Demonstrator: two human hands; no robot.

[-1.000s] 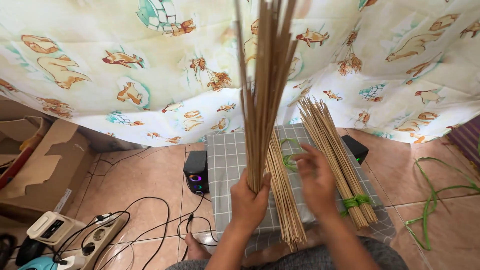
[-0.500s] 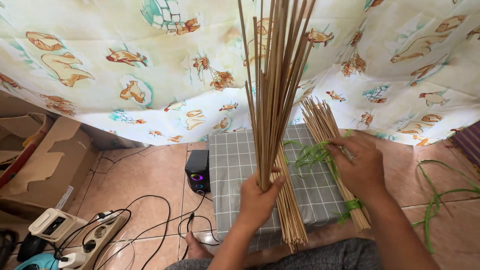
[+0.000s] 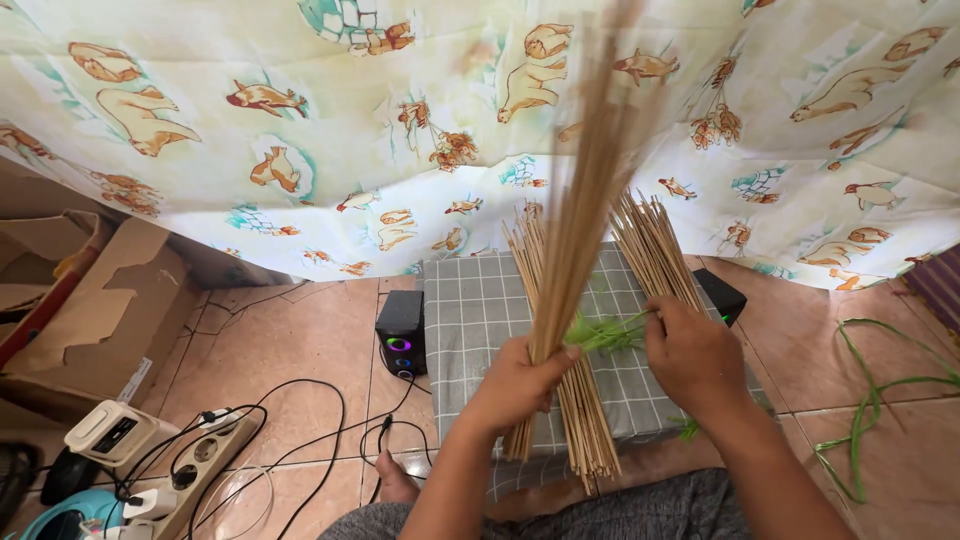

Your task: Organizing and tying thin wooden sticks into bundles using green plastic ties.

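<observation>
My left hand (image 3: 515, 385) grips a bundle of thin tan sticks (image 3: 585, 210) near its lower end and holds it nearly upright, its top blurred. My right hand (image 3: 690, 355) pinches a green leaf strip (image 3: 605, 333) that runs from the fingers to the held bundle. Under both hands a grey checked cloth (image 3: 470, 310) covers a low surface. Two more stick bundles lie on it: one (image 3: 575, 410) beneath my left hand, another (image 3: 655, 250) beyond my right hand.
A small black speaker (image 3: 400, 333) with a lit ring stands left of the cloth, and a second one (image 3: 722, 295) stands right. Cables and a power strip (image 3: 195, 465) lie on the tiled floor at left. Green strips (image 3: 870, 400) lie at right. A printed curtain (image 3: 300, 120) hangs behind.
The held bundle has tilted and swung a little rightward. My right hand has lifted off the right bundle and drawn the green strip toward the held sticks.
</observation>
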